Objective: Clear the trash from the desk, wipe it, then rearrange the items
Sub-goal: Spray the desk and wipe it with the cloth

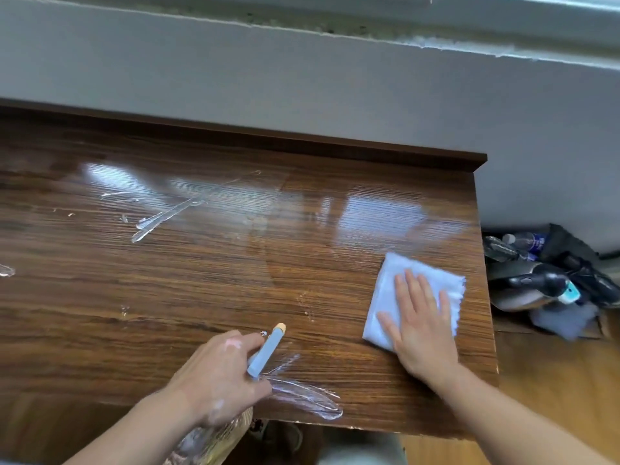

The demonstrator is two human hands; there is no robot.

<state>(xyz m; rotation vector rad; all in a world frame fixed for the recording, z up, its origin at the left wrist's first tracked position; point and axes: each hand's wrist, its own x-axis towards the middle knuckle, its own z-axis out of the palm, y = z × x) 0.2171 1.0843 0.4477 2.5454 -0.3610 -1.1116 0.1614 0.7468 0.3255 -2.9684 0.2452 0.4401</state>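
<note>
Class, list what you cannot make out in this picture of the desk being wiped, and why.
Head view:
1. What the grey stick in the left hand is: fingers cover its lower end.
2. The desk under the cloth: covered by it and the right hand.
3. Pile beside the desk: blurred.
4. Desk's left end: cut off by the frame.

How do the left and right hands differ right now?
The left hand grips a grey-blue stick with an orange tip, fingers curled; the right hand lies flat, fingers straight, on a folded pale cloth. The left hand sits by the near edge of the desk, beside a white smear; the right hand is near the desk's right edge. Both are over the desk.
</note>
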